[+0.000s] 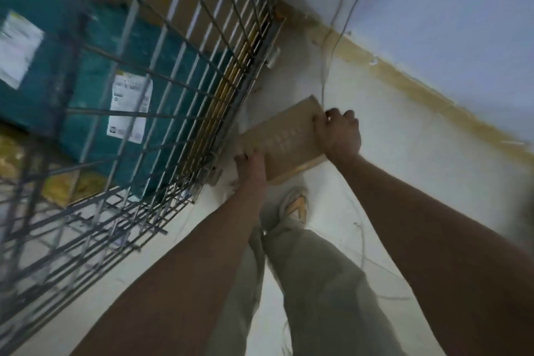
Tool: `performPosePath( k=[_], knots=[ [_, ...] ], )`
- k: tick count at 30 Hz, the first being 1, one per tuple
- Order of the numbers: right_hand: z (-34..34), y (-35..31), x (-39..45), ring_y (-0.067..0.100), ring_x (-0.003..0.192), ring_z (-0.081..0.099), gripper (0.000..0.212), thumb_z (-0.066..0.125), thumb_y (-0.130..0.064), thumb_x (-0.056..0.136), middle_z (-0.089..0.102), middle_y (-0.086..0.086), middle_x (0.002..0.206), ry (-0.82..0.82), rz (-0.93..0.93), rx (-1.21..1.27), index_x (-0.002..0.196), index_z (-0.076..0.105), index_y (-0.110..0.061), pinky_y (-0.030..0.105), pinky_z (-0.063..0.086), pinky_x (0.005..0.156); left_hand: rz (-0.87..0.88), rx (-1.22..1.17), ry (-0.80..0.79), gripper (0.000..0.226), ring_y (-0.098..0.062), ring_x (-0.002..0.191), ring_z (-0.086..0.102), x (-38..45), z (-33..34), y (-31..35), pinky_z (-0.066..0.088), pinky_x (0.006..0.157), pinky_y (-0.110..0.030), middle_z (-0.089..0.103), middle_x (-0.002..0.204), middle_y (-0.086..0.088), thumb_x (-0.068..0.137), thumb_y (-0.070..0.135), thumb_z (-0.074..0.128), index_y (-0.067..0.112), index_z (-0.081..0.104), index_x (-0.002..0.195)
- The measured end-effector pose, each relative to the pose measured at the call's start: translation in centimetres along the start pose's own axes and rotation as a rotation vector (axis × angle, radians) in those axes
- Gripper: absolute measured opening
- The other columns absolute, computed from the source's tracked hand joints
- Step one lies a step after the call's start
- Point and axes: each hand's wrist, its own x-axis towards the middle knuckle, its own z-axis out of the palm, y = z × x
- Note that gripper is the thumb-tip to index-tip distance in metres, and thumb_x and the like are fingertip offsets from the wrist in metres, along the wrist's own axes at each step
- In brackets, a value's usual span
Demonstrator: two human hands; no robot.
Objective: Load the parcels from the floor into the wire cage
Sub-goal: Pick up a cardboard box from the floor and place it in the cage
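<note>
A flat brown cardboard parcel (284, 136) is held low over the white floor (404, 153), just beside the lower corner of the wire cage (161, 95). Its far end is gripped by the right hand (338, 133) with fingers curled over the edge, while its near end, on the cage side, is held by the left hand (251, 165). Inside the cage, teal parcels (95, 89) with white labels are seen behind the mesh, and a shoe (294, 205) is planted on the floor just below the held parcel.

Parcel depot or stockroom here: grey wire roll cage (161, 72) at left, packed with labelled teal parcels (95, 101), bare white floor (390, 139).
</note>
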Motion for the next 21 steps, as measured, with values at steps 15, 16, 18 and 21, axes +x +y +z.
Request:
performPosePath(
  k=[15,16,18,21],
  knots=[
    [-35.4,-10.1,-32.4,0.034,0.100,0.059,0.072,0.031,-0.071,0.093,0.062,0.014,0.111,0.368,0.306,0.710,0.117,0.058,-0.008,0.045,0.051,0.090,0.608,0.448,-0.289,0.074,-0.033,0.114,0.061,-41.6,-12.4,20.6,0.052,0.094,-0.041,0.056,0.140,-0.012,0.088,0.052,0.058,0.014,0.036,0.148],
    [-35.9,-11.5,-34.3,0.035,0.100,0.059,0.068,0.032,-0.066,0.092,0.060,0.014,0.112,0.388,0.278,0.720,0.119,0.057,-0.008,0.047,0.052,0.090,0.659,0.463,-0.313,0.072,-0.033,0.118,0.058,-43.0,-14.7,21.4,0.049,0.092,-0.039,0.053,0.142,-0.010,0.090,0.050,0.057,0.016,0.036,0.150],
    [-35.6,-14.4,-38.2,0.037,0.104,0.059,0.069,0.029,-0.061,0.086,0.061,0.014,0.118,0.416,0.226,0.741,0.121,0.058,-0.011,0.055,0.053,0.094,0.762,0.498,-0.336,0.069,-0.031,0.119,0.057,-44.8,-20.1,22.4,0.049,0.094,-0.040,0.053,0.142,-0.006,0.088,0.051,0.055,0.020,0.041,0.148],
    [-32.9,-18.9,-43.1,0.038,0.106,0.060,0.061,0.030,-0.056,0.083,0.062,0.014,0.118,0.417,0.185,0.801,0.111,0.063,-0.015,0.059,0.054,0.095,0.882,0.526,-0.372,0.054,-0.025,0.106,0.061,-45.7,-28.9,23.1,0.054,0.093,-0.042,0.064,0.126,-0.004,0.087,0.048,0.058,0.020,0.054,0.133]
  ],
)
